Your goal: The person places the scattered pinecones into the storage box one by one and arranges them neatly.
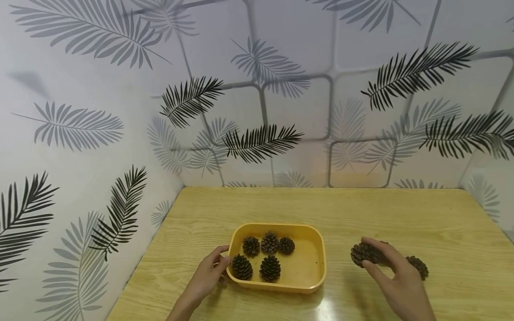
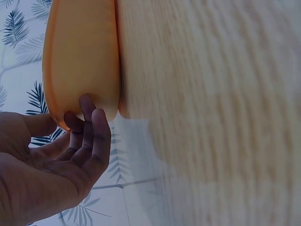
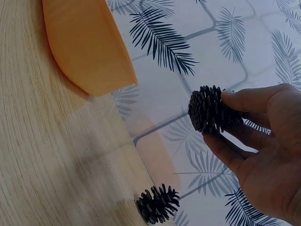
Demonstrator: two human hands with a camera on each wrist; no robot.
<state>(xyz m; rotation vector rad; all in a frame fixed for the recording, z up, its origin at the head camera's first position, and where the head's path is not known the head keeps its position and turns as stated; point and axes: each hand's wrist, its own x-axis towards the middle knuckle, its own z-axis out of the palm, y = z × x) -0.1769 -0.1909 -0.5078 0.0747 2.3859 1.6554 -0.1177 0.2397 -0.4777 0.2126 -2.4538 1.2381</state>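
A yellow plastic tray [image 1: 281, 226] stands on the wooden table [image 1: 361, 209] and holds several dark pine cones [image 1: 270, 267]. My left hand [image 1: 222, 261] lies at the tray's left end. Its fairly straight fingertips [image 2: 89, 110] touch the tray's outer wall [image 2: 80, 52] and its thumb sits near the rim. To the right of the tray, my right hand [image 1: 377, 258] pinches one pine cone [image 1: 359, 253] between thumb and fingers, just above the table. The right wrist view shows that cone [image 3: 202, 106] held in the fingertips [image 3: 233, 96]. Another pine cone [image 1: 418, 266] [image 3: 157, 203] lies on the table beside that hand.
Walls papered with a palm-leaf pattern [image 1: 261, 142] close the table in at the back and on both sides. Bare wood lies behind the tray and between the tray [image 3: 89, 47] and my right hand.
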